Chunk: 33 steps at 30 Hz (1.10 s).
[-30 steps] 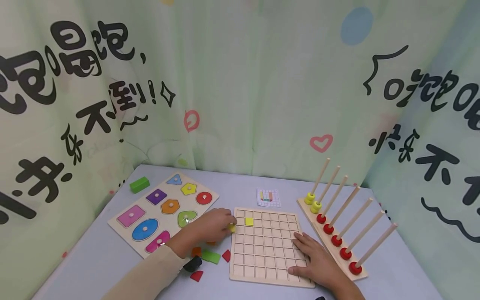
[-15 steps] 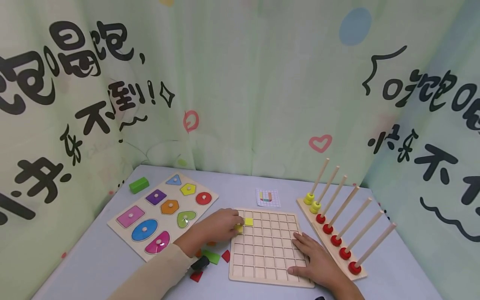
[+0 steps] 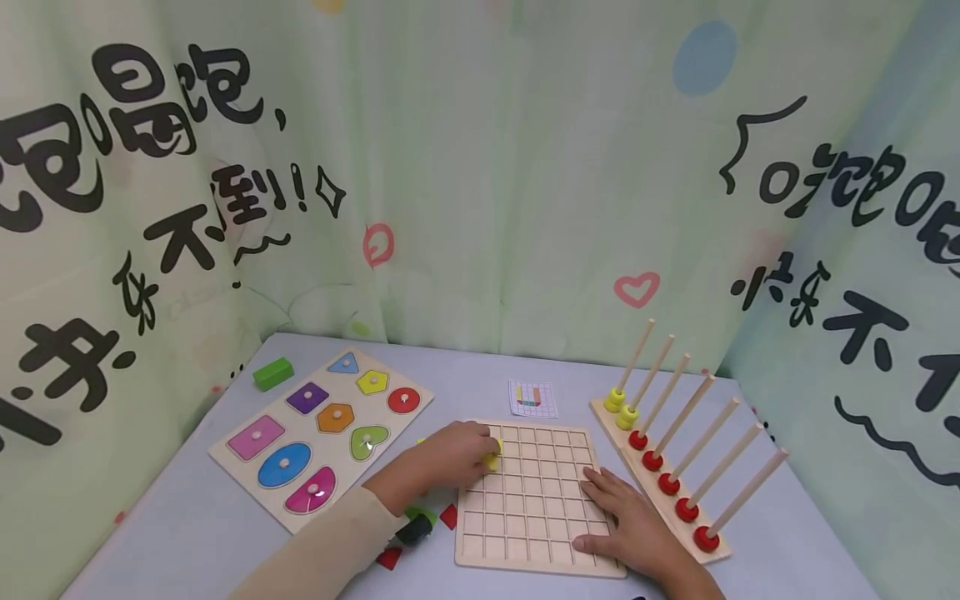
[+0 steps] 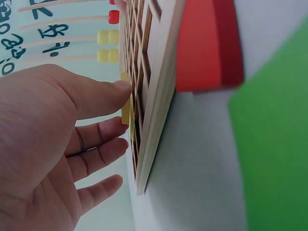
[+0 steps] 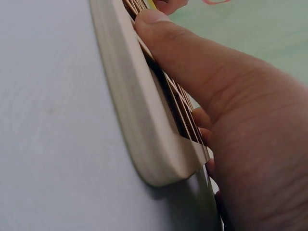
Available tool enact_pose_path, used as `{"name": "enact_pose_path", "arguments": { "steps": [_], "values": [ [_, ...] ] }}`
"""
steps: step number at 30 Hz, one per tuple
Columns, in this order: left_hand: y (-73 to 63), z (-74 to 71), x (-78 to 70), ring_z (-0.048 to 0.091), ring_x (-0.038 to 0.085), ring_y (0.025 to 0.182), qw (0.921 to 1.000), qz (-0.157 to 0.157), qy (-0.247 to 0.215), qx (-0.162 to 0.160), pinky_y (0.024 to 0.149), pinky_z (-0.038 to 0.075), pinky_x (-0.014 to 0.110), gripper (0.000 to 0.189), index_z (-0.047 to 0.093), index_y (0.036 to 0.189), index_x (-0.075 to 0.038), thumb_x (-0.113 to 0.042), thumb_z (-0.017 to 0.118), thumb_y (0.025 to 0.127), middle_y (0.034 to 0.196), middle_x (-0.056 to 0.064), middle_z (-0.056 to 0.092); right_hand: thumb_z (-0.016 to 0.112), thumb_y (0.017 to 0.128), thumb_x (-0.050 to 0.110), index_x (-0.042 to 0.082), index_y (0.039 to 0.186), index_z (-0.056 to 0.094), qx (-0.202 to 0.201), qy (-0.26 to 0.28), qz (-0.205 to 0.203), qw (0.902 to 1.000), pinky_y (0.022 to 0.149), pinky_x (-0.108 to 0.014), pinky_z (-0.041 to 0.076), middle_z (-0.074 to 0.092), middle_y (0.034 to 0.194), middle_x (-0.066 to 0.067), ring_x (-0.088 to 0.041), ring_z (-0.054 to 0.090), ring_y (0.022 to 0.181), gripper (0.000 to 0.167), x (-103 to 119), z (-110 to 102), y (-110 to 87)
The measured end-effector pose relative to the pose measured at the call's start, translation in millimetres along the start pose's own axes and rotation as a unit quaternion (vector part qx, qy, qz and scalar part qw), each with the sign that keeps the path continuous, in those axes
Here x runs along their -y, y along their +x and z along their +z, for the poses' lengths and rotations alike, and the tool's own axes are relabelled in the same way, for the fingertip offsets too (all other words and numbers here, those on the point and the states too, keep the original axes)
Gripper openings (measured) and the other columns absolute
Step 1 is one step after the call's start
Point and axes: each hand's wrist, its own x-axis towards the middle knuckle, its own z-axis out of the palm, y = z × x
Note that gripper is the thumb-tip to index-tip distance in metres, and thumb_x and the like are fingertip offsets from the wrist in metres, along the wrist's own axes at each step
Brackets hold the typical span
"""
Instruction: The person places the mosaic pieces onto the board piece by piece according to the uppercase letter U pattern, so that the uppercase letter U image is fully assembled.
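My left hand (image 3: 453, 457) is over the upper left of a square wooden grid board (image 3: 542, 510). Thumb and fingers pinch a yellow tile (image 4: 125, 113) close over the cells, as the left wrist view shows. In the head view, more yellow (image 3: 492, 455) peeks out at the fingertips, and the hand hides much of that corner. My right hand (image 3: 632, 527) lies with spread fingers on the board's right edge, its thumb (image 5: 166, 36) along the near rim in the right wrist view.
A puzzle board (image 3: 341, 383) of coloured knobbed shapes lies left, a green block (image 3: 273, 374) beyond it. Red pieces (image 3: 448, 517) and a green piece (image 4: 276, 120) sit beside the grid. Behind is a pattern card (image 3: 533, 399); at right, a peg stand (image 3: 678, 487) with beads.
My left hand has moved right with the yellow tile, from the board's left edge onto its upper-left cells. It now covers part of the yellow tile lying there. My right hand stays put.
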Motion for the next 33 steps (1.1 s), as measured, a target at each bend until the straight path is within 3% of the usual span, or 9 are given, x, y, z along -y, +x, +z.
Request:
{"name": "enact_pose_path", "arguments": {
  "steps": [33],
  "values": [
    [7.2,5.0,-4.2,0.047,0.008,0.079,0.9999,-0.011,-0.001,0.006,0.073,0.044,0.023,0.019,0.071,0.108,-0.020,-0.022,0.070,0.089,0.088,-0.009,0.054,0.071,0.065,0.074,0.009,0.141,0.052,-0.002,0.005,0.016,0.9999,0.106,-0.062,0.024,0.038,0.152,-0.001,-0.034,0.024,0.142,0.102,2.8,0.0,0.2]
  ]
}}
